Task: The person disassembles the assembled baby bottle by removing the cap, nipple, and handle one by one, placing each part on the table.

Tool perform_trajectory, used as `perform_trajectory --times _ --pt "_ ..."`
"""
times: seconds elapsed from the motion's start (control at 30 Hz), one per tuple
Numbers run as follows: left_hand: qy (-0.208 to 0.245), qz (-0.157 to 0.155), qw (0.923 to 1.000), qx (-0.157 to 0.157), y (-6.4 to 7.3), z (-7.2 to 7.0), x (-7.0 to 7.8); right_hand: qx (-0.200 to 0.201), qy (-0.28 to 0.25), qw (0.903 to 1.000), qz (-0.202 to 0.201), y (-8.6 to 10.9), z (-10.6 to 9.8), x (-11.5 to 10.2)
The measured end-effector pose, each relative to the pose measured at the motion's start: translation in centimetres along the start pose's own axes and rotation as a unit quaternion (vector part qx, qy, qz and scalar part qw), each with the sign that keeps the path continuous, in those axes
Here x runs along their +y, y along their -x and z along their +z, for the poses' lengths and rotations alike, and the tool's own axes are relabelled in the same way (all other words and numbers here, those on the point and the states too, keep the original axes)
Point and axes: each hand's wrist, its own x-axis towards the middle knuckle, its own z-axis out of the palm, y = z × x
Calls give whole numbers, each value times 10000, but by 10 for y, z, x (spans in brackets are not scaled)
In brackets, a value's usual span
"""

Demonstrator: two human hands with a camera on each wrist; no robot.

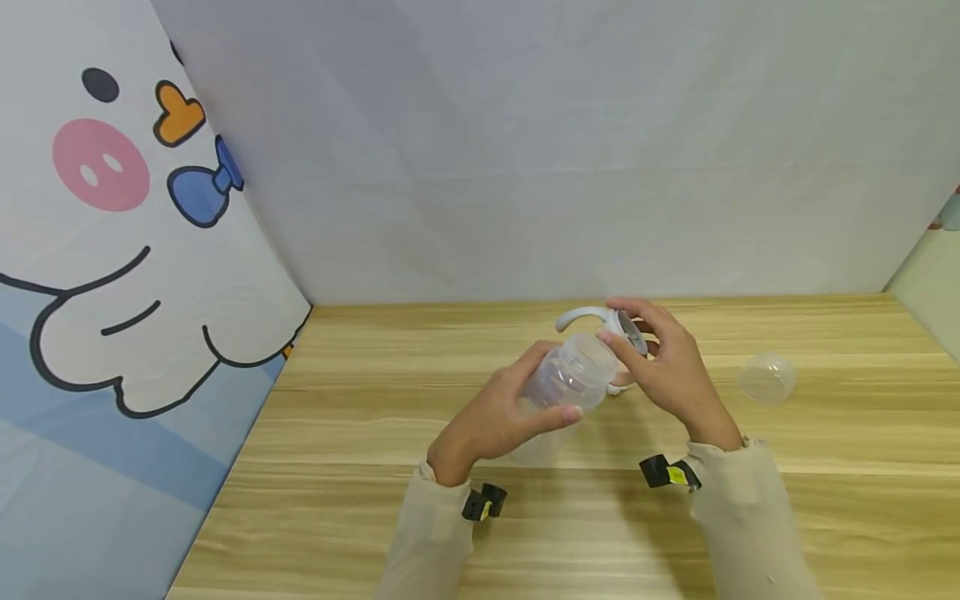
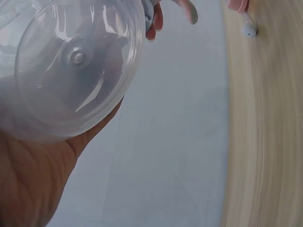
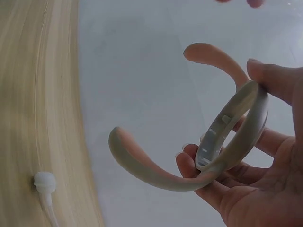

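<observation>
My left hand (image 1: 487, 421) grips a clear baby bottle (image 1: 564, 387) round its side, with its open neck tilted toward my right hand. In the left wrist view, the bottle's round base (image 2: 78, 94) fills the upper left. My right hand (image 1: 671, 367) holds a handle ring (image 3: 253, 127) between thumb and fingers. Two curved arms stick out from this ring, white outside and pinkish inside. The ring is close beside the bottle neck; whether they touch I cannot tell. Behind the hands lies a pink part (image 2: 238, 4), mostly hidden, with a white straw weight (image 3: 45, 182) near it.
A clear domed cap (image 1: 767, 379) lies on the wooden table (image 1: 337, 500) to the right of my right hand. A pale cloth wall (image 1: 525, 167) rises along the table's back edge, and a cartoon-printed panel (image 1: 150, 333) stands on the left.
</observation>
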Motion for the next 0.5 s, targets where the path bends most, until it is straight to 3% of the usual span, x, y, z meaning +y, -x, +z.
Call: perform_trajectory --times 0.5 --pt "44 -78 10000 21 0 0 0 -166 379 9967 701 -2 3 13"
